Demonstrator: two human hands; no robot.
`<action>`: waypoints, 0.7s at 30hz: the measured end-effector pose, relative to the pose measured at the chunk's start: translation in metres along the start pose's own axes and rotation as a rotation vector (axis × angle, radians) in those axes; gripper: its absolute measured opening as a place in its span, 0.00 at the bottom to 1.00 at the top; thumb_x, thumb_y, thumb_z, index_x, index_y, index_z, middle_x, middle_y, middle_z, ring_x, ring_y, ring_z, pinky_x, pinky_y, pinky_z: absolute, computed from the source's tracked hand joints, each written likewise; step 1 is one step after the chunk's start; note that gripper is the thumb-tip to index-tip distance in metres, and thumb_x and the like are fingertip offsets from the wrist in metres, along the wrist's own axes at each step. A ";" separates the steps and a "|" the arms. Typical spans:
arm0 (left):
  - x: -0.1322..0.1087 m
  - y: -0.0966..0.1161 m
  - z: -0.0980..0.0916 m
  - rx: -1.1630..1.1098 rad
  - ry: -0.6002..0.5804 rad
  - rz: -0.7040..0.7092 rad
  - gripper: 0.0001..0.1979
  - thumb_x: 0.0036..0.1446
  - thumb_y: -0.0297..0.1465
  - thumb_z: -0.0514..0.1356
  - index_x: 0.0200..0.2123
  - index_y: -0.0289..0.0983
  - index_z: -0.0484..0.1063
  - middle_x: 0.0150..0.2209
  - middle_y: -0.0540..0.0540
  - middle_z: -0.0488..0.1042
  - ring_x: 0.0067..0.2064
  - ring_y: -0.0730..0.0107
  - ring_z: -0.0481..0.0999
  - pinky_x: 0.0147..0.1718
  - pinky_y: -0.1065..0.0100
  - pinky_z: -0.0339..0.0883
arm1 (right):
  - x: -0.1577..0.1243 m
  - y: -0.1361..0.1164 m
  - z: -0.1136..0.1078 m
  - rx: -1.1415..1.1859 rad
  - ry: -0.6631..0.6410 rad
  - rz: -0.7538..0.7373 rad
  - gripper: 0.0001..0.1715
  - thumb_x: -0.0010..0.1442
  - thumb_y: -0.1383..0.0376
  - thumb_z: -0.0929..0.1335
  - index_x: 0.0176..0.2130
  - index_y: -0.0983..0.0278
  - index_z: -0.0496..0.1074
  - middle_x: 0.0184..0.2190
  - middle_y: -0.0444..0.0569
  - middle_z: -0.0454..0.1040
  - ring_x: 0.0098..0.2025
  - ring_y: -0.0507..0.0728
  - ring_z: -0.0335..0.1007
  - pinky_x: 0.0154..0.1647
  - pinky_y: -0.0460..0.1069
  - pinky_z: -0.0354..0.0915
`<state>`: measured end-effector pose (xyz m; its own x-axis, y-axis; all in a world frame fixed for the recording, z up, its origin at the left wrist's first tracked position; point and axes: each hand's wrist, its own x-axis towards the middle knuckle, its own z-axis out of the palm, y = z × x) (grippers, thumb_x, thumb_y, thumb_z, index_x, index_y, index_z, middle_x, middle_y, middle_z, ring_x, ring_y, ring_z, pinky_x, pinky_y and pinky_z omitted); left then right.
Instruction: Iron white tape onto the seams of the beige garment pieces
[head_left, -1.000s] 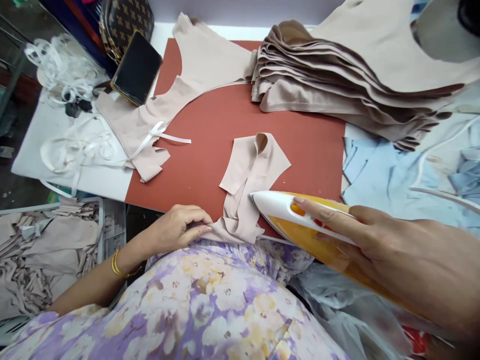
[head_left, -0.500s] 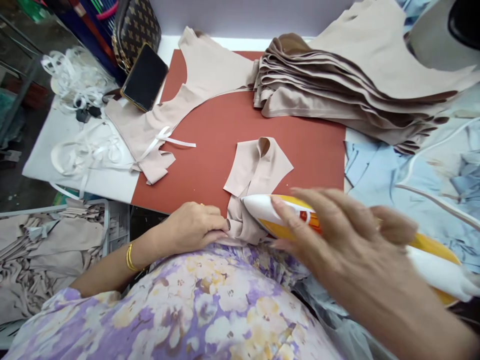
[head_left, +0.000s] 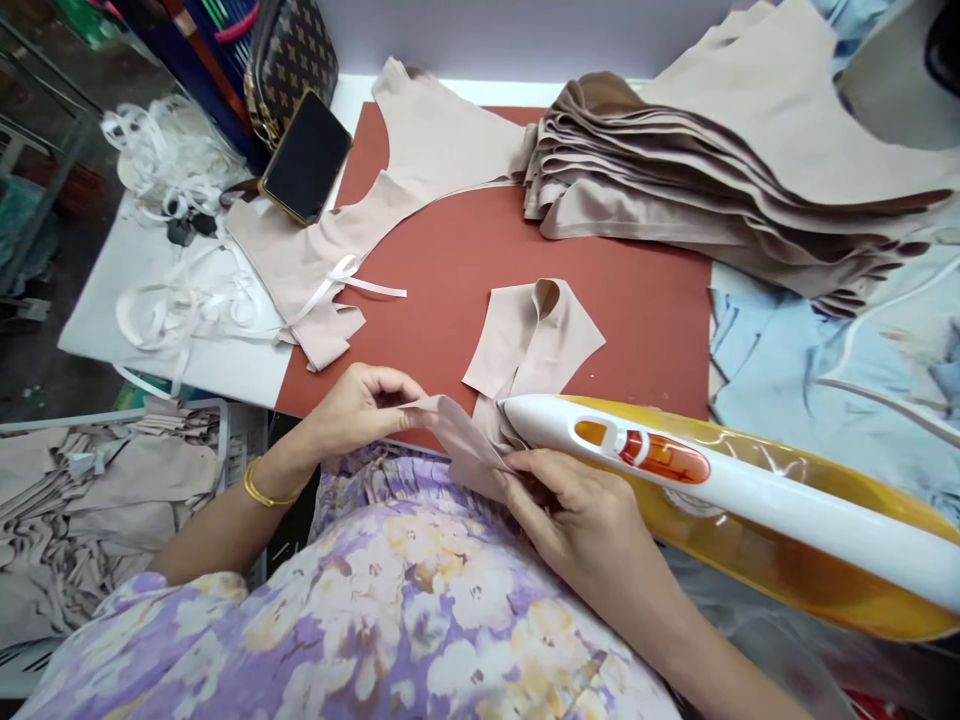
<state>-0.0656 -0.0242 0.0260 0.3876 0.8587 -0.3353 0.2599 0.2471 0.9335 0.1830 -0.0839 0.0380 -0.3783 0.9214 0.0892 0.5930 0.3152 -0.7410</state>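
My left hand (head_left: 367, 405) pinches the upper left edge of a beige fabric piece (head_left: 465, 440) between thumb and fingers. My right hand (head_left: 574, 500) grips the piece's right end, close to the pointed tip of a long white and translucent yellow appliance (head_left: 675, 480) with an orange window on top. The fabric is lifted and curved between both hands, just above my lap. Just beyond the tip, a folded beige fabric piece (head_left: 517, 340) lies on the red-brown board (head_left: 442, 255), part of it running down beside the tip.
A thick stack of beige fabric (head_left: 697, 190) lies at the back right. More beige fabric (head_left: 450, 135), white tape (head_left: 187, 310) and a phone (head_left: 306, 157) against a patterned bag (head_left: 294, 65) are at the left. A crate (head_left: 225, 440) of cut pieces stands below; light-blue fabric (head_left: 780, 350) is at right.
My right hand has come off the top of the appliance and down to the fabric. My left hand has risen, lifting the fabric's edge. The view has shifted slightly.
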 end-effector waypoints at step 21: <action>0.040 -0.009 0.047 0.006 0.218 -0.158 0.14 0.49 0.38 0.67 0.30 0.31 0.76 0.29 0.46 0.76 0.30 0.74 0.70 0.28 0.72 0.63 | -0.010 -0.004 -0.002 -0.149 0.042 -0.347 0.25 0.61 0.76 0.67 0.57 0.74 0.66 0.43 0.56 0.76 0.42 0.53 0.73 0.41 0.48 0.71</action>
<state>-0.0103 -0.0130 -0.0017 0.1424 0.8861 -0.4411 0.3072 0.3841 0.8707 0.1855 -0.0936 0.0416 -0.5474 0.7614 0.3474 0.5323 0.6371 -0.5575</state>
